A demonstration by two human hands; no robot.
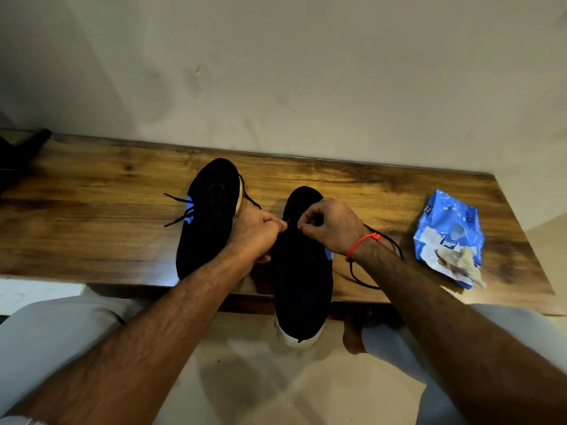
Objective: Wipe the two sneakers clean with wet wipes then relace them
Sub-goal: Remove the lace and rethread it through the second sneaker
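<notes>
Right sneaker [302, 271] is lying on the bench [92, 210], heel end hanging over the near edge, toe pointing to the wall [306, 72]. Both hands are meeting over its lace area. Left hand [254, 233] is curling its fingers and pinching the black lace [376, 285] at the fingertips, just left of the grip point. Right hand [329, 225] is pinching the same lace between thumb and forefinger, nearly touching the left fingertips. Red band [363, 240] is sitting on the right wrist. Loose lace is looping out from under the right wrist, trailing onto the bench right of the grip. Left sneaker [208, 216] is lying left of the grip, toe away, partly under the left forearm; its lace ends [179, 210] are sticking out on its left side, another strand running off its right side. Wipes pack [448, 234], blue, is lying well right of the grip, with a used wipe [463, 265] resting on its near end. Dark object [18, 154] is sitting at the far left bench end, too dim to identify.
</notes>
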